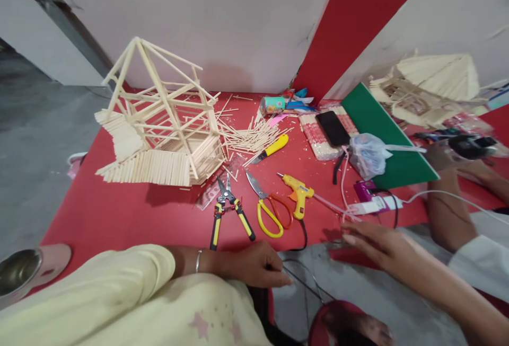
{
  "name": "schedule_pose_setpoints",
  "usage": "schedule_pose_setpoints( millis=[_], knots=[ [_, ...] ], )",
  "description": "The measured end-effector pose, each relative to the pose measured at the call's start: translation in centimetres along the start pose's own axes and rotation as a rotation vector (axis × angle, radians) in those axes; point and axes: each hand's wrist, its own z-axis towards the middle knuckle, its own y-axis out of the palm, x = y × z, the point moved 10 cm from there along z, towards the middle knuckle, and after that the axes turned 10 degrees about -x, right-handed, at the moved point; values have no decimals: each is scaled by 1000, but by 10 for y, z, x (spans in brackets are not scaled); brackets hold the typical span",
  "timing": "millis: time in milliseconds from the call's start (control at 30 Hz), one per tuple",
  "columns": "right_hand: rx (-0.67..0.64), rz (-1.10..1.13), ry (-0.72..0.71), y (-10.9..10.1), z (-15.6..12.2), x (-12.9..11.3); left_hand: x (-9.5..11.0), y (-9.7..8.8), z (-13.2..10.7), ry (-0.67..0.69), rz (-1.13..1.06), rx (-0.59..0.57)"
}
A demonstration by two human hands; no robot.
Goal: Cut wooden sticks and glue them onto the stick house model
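Note:
My left hand [260, 265], fingers curled in, is at the table's front edge beside black cables [304, 277]; what it holds, if anything, is hidden. My right hand [377, 242] reaches in from the right with fingers stretched out, near a pink cord [345, 176] and a white plug [363, 207]. Between and beyond the hands lie a yellow glue gun [299, 192], scissors [264, 203] with one yellow and one red handle, and black-and-yellow pruning shears [230, 205] with spread handles. Further back left stands a house frame [167, 118] of wooden sticks.
Loose thin sticks [254, 136] lie behind a yellow-handled knife [274, 147]. A phone [333, 127] rests on packs of sticks; a plastic bag [368, 154] and green board [413, 166] are right. Another person's arm [451, 203] is at far right, by another stick model [433, 89].

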Motion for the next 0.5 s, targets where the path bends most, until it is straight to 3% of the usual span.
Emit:
schedule_pose_setpoints(
  millis=[100,200,300,367,433,500],
  knots=[
    [59,-93,-28,-30,31,-26,-2,-3,-3,-25,-92,25],
    [107,-185,-177,-30,62,-80,0,-7,-7,-54,-204,28],
    [121,-230,-431,3,76,-144,-2,-12,-12,-117,-306,35],
    [188,-185,-572,29,75,-172,-3,-14,-11,-118,-341,27],
    [281,-100,-668,54,71,-183,-4,-12,-7,-100,-355,-15],
    [392,-87,-676,78,67,-178,-9,-10,-3,-98,-364,-51]
  ],
)
